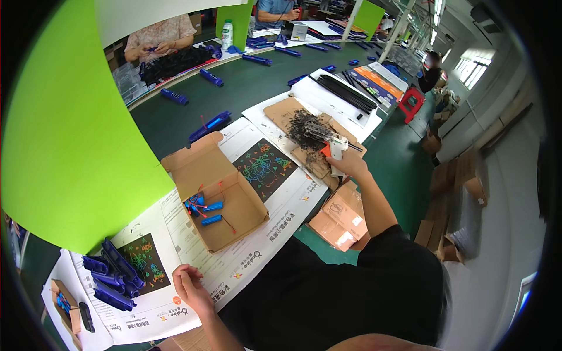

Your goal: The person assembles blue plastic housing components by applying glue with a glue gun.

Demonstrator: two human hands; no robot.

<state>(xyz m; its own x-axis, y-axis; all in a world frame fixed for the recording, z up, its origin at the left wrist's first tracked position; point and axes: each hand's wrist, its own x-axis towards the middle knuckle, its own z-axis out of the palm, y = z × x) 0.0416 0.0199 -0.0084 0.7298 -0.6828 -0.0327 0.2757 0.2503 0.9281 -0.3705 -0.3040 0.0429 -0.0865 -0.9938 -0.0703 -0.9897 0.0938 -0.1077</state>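
My right hand [351, 165] is closed round the handle of a white hot glue gun [338, 146] with an orange trigger. The gun's dirty front end lies over a pile of dark scraps [301, 124] on a piece of brown cardboard [280, 110]. Near the table's front edge, my left hand [194, 288] is empty, its fingers loosely bent and apart. Between the hands stands an open cardboard box [249, 213] with several blue cylindrical batteries [212, 220] on red wires. Left of my left hand lies a heap of dark blue plastic housings [111, 275].
A green partition [70, 128] rises at the left. Beyond the printed sheets [234, 263], blue housings [212, 78] line a dark green belt. Black sticks [342, 92] lie at the far right. A carton [342, 216] stands below the table edge. Co-workers sit opposite.
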